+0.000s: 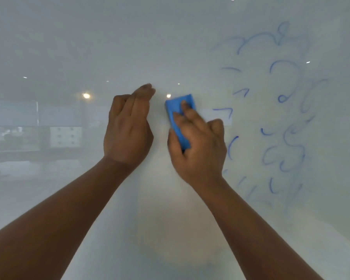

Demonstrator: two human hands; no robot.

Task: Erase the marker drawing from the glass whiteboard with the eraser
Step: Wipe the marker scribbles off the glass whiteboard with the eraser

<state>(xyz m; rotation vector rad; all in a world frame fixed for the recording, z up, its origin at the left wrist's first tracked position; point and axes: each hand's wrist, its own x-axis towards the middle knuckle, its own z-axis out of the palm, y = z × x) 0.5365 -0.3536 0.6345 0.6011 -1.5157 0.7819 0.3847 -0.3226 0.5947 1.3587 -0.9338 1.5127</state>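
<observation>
A rectangular blue foam eraser [180, 120] is pressed flat against the pale, glossy glass whiteboard [89, 47] by the right hand [198, 146]. The eraser is gripped along its length, with the thumb on its left edge and the right-hand fingers [187, 110] laid over its back and slightly parted, so that only its upper end and left side are seen. It is placed near the middle of the board, just left of the blue marker drawing [281, 110].

The drawing is made up of loose loops, curls and short strokes spread down the right part of the board; the strokes nearest the eraser are faint and broken, with smeared blue haze around them.

The left hand [127, 130] is held just beside the eraser, not touching it, with its fingers [143, 93] straight and pressed together, nothing being held; whether the board is touched by it cannot be told.

Blurred ceiling lights [86, 95] are reflected in the left part of the glass.
</observation>
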